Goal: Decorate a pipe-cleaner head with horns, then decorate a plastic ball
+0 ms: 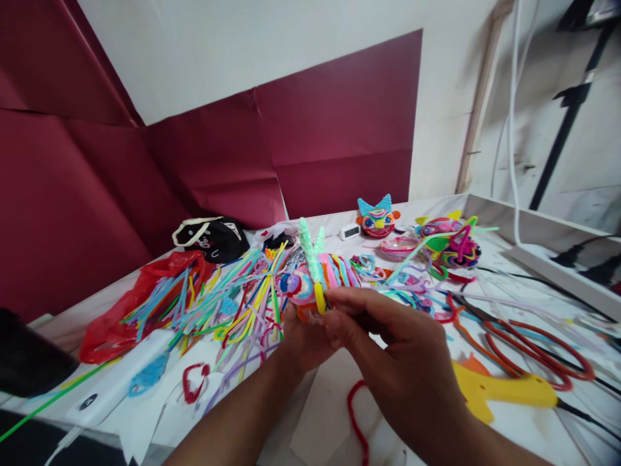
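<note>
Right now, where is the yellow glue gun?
In the head view, the yellow glue gun lies on the table, right of the right hand, below the red scissors.

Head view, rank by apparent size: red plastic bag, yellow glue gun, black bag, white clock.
1. red plastic bag
2. yellow glue gun and black bag, alike; gun sits nearer the camera, so unranked
3. white clock

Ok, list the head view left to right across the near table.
Crumpled red plastic bag → loose bundle of coloured pipe cleaners → pink and blue pipe-cleaner figure, held by left hand and right hand → yellow plastic glue gun.
</note>
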`<move>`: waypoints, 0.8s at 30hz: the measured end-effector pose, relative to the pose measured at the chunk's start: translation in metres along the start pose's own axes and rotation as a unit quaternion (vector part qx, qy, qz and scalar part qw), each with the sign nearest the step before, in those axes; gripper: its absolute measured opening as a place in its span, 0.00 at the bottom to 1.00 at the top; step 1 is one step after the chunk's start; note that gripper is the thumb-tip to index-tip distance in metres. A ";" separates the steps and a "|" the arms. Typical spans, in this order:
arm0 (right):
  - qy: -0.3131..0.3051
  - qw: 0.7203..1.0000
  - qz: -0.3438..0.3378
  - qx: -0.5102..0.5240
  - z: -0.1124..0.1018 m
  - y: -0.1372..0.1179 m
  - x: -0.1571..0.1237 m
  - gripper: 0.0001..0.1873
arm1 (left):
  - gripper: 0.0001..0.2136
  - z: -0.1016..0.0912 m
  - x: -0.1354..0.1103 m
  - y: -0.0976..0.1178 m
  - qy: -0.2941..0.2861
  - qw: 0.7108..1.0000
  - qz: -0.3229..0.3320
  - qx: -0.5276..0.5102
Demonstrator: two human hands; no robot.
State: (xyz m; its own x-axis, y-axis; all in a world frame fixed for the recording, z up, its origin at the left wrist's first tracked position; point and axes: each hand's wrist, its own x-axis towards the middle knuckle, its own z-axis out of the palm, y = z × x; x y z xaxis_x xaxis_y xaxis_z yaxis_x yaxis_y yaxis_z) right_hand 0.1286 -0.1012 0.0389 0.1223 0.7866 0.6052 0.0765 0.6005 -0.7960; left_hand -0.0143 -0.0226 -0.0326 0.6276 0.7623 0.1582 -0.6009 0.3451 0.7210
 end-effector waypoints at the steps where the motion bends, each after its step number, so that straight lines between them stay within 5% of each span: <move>1: 0.002 1.000 -0.001 -0.001 0.000 0.000 0.000 0.11 | 0.27 0.000 0.000 0.000 -0.003 1.000 0.002 0.000; 24: -0.003 1.000 0.011 0.000 0.000 0.000 0.001 0.11 | 0.29 0.002 0.002 -0.002 -0.012 1.000 0.016 0.016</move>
State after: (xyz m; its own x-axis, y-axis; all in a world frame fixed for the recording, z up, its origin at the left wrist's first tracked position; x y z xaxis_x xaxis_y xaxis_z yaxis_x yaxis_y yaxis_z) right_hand 0.1289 -0.1003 0.0401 0.1187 0.8006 0.5873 0.0729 0.5828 -0.8093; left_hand -0.0104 -0.0228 -0.0322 0.6204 0.7590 0.1974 -0.6050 0.3031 0.7363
